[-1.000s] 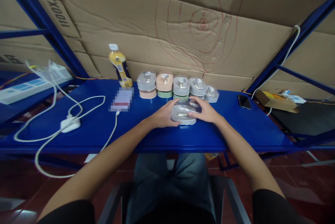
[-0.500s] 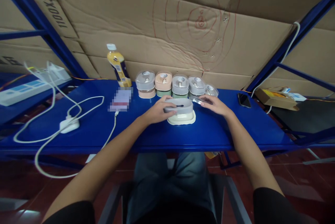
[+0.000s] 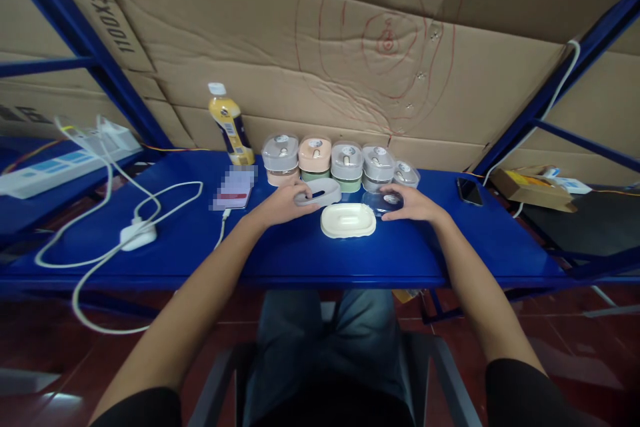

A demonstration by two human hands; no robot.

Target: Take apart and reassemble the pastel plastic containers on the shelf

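Observation:
My left hand (image 3: 286, 204) is closed on the left end of a grey oval plastic piece (image 3: 331, 195) with a dark slot in its middle. That piece is tilted, left of and behind a cream oval base (image 3: 349, 220) that rests on the blue table. My right hand (image 3: 413, 204) curls round the right side of a clear plastic lid (image 3: 375, 203), thumb in front and fingers behind. The lid is low over the table or touching it; I cannot tell which. Behind both hands stands a row of lidded boxes (image 3: 347, 159), stacked in grey, peach and green.
A yellow drink bottle (image 3: 230, 127) stands at the back left, near a blurred phone (image 3: 235, 188) on a white cable. The charger (image 3: 137, 235) lies further left. At right are a dark phone (image 3: 469, 191) and an open carton (image 3: 533, 188). Cardboard walls the back.
The grey piece has come off the cream base and moved left with my left hand. My right hand has lowered the clear lid towards the table. The view has shifted slightly.

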